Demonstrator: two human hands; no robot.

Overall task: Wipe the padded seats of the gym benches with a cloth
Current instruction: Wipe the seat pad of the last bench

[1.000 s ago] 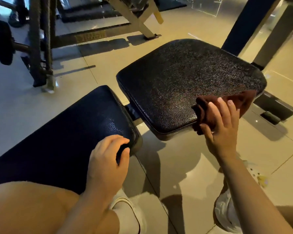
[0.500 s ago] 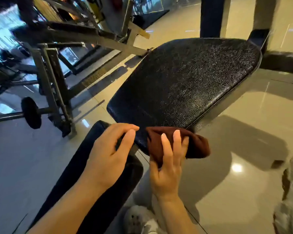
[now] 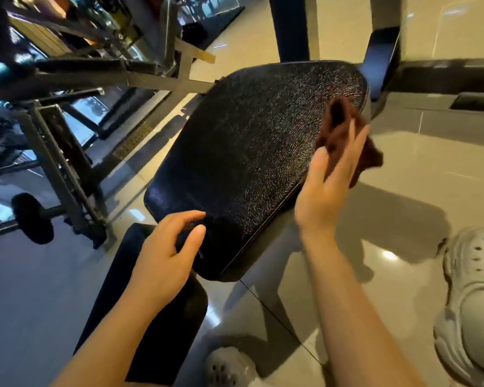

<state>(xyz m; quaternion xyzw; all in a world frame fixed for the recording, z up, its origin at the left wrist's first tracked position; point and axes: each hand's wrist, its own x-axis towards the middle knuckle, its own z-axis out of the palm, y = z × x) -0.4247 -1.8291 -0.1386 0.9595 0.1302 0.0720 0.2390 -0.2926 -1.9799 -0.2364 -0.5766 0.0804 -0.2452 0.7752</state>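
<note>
On the right edge of the seat (image 3: 252, 152), the right hand (image 3: 327, 188) presses a brown cloth (image 3: 344, 135) against the black pad. Its fingers are straight and spread, pointing up and away from the person, with the palm turned toward the pad's side; motion blur softens the fingertips. The cloth is bunched, part of it lying on the top surface near the far right corner and part hanging off the edge past the fingers. The right forearm rises from the lower right, crossing over the tiled floor (image 3: 403, 177).

At the near left corner of the seat, the left hand (image 3: 168, 255) rests with fingers curled loosely over the pad's rim, thumb alongside, holding the corner. Its forearm comes up from the bottom left, lying over a second dark pad (image 3: 151, 317) that sits just below and beside the seat.

The seat is tilted, its textured surface glinting in the light. Beyond it to the left stands a metal rack (image 3: 67, 163) with a barbell plate (image 3: 31, 217) low on the floor side. Pale clogs (image 3: 475, 303) show at the lower right and bottom centre
</note>
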